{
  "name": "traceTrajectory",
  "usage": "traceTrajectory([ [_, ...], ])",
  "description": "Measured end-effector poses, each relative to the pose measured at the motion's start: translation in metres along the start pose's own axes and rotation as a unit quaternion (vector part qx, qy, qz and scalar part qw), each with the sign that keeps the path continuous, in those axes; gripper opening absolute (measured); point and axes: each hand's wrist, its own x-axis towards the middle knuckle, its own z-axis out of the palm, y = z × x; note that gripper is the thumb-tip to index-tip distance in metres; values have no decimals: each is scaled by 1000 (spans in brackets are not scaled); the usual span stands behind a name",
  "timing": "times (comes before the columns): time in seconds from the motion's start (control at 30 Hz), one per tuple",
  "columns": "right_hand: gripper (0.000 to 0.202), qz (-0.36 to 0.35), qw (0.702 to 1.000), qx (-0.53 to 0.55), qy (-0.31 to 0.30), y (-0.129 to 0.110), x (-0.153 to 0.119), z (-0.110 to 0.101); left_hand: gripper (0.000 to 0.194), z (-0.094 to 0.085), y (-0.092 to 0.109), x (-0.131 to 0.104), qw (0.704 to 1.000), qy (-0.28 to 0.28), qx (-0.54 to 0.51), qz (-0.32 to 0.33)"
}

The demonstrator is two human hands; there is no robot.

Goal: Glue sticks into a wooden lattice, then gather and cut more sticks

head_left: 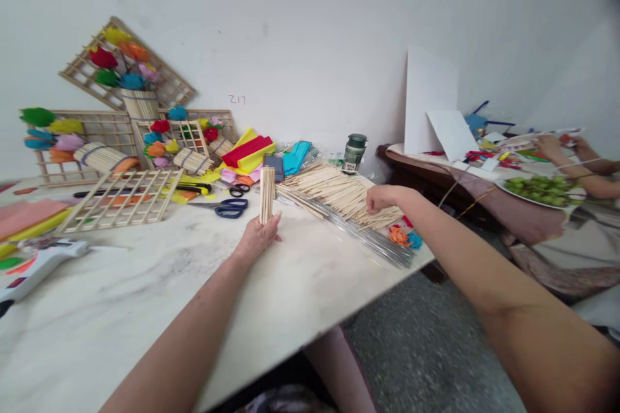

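Left hand (256, 239) grip clenches upright stick bundle (267, 193); right hand (382, 199) pinches into stick pile (339, 193).

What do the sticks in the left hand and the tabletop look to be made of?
Sticks: pale, unfinished wood or bamboo by the look, matte and straight, matching the loose pile. Tabletop: likely marble or a marble-look stone, white with grey veining and a slight sheen.

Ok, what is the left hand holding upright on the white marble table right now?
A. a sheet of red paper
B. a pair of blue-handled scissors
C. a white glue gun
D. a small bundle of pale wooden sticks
D: the left hand grips a small bundle of pale wooden sticks standing upright, while the blue-handled scissors and white glue gun lie untouched on the table.
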Motion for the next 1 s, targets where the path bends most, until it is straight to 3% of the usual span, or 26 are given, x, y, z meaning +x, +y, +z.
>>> traceTrajectory([
  [0.1, 26, 1, 999, 28, -28, -4, 0, 1, 39, 0, 1, 0, 1000, -1, 4, 0],
  [0.17, 24, -7, 1000, 27, -8, -9, 0, -3, 39, 1, 2, 0, 1000, 0, 8, -2],
  [0.33, 23, -19, 992, -3, 123, -30, 10, -12, 40, 1, 3, -1, 1000, 2, 0, -1],
  [0.53, 26, -11, 972, -8, 233, -56, 43, 0, 40, 1, 2, -1, 1000, 1, 1, 1],
  [0.77, 29, 13, 970, 19, 243, -64, 63, 13, 40, 1, 1, -1, 1000, 0, -1, 1],
  [1.0, 23, -19, 969, 37, 245, -69, 63, 11, 40, 1, 2, -1, 1000, -6, 1, -1],
])
